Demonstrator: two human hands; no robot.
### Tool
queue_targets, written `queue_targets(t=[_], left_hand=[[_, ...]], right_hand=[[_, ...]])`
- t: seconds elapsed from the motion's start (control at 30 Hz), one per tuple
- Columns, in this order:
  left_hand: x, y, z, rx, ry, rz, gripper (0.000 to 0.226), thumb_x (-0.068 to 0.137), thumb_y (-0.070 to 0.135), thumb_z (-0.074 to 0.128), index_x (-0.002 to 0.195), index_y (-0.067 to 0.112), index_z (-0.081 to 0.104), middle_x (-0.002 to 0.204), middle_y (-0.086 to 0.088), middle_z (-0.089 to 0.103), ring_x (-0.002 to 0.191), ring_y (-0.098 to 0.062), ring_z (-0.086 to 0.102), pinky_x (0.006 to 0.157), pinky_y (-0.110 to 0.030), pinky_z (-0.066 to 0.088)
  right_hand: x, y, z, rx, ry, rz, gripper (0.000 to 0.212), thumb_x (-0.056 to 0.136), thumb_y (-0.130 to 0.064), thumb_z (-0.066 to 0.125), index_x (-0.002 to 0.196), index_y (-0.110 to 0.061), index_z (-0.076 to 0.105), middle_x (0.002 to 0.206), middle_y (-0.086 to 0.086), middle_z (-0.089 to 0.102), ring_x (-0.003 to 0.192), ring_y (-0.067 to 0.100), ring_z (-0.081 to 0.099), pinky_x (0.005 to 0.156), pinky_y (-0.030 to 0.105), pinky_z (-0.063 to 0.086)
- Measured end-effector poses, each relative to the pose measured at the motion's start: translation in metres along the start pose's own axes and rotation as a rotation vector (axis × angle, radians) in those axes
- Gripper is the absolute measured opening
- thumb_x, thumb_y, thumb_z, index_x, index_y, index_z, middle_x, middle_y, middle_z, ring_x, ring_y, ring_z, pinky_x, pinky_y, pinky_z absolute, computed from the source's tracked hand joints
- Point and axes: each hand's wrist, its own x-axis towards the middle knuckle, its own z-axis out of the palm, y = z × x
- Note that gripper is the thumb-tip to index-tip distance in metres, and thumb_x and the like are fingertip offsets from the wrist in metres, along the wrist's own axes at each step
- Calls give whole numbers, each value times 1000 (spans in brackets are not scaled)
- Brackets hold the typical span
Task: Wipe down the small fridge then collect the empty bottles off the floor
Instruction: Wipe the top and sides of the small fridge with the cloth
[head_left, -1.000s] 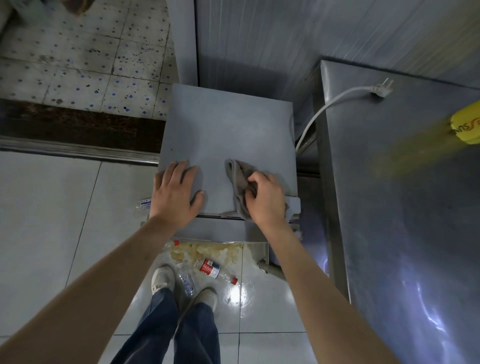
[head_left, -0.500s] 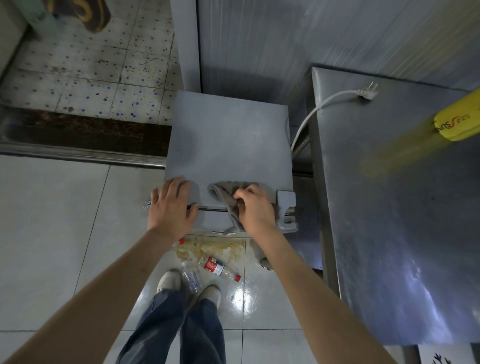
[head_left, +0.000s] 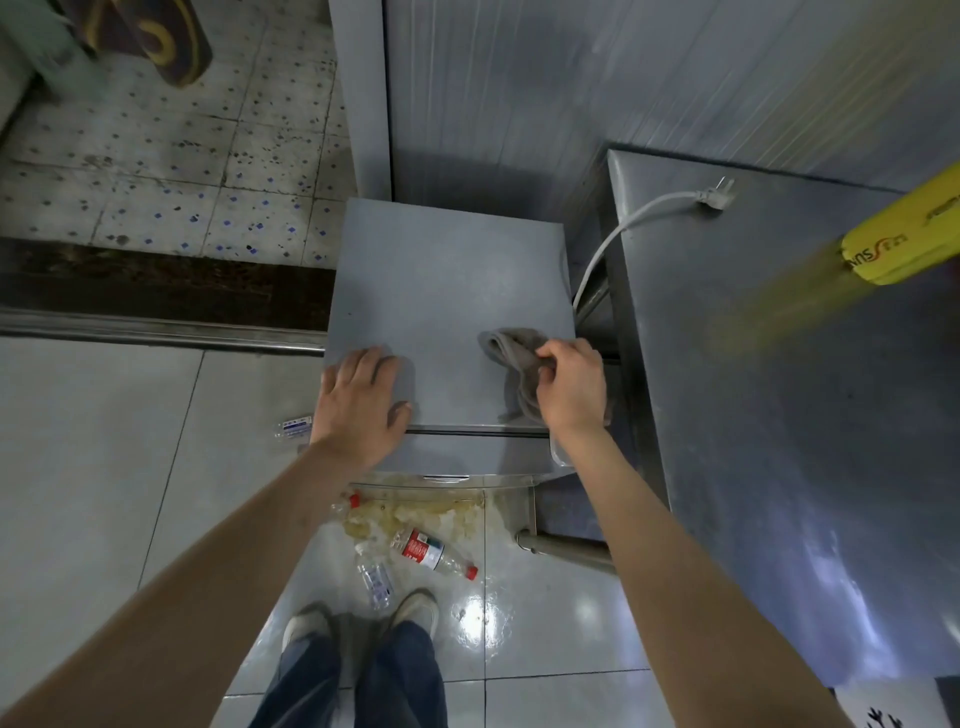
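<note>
While the left hand (head_left: 358, 402) lies flat on the small fridge (head_left: 447, 291) top at seven o'clock, the right hand (head_left: 571, 389) grips a grey cloth (head_left: 511, 358) at four o'clock; bottles (head_left: 434, 553) lie on the floor below.

Head view, steeply down, close overhead

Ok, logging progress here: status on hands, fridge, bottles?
Left hand flat on fridge top. Right hand grips grey rag there. Bottles uncollected on floor, beside spill.
</note>
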Motion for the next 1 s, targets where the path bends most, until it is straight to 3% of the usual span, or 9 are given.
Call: queue_targets(t=[0.27,0.5,0.77,1.0], left_hand=[[14,7,9,-34,27,0,56,86,35,54,135,10,41,144,-13,37,135,-34,30,108,-49,26],[11,5,5,-34,15,-12,57,87,37,54,136,12,40,145,-12,37,136,-33,30,109,-49,26],[-15,-16,-2,-54,21,-32,58,85,37,57,134,10,42,142,-12,40,134,-33,32,106,-51,30],[-69,-49,-4,-51,-43,-38,62,89,43,49,143,18,27,151,-9,25,141,-29,21,114,-46,20]], right_hand=[[10,8,9,-63,13,68,24,91,-11,53,114,-15,59,117,11,56,96,30,62,82,37,48],[-8,-6,12,-28,-39,-54,23,90,-10,53,112,-15,59,115,9,54,96,29,60,78,35,48],[-58,-31,31,33,-49,-62,20,89,-10,56,108,-14,61,112,10,54,99,26,57,81,38,53],[-112,-56,50,26,27,-20,23,86,-8,54,108,-10,60,110,14,55,94,32,57,78,39,49]])
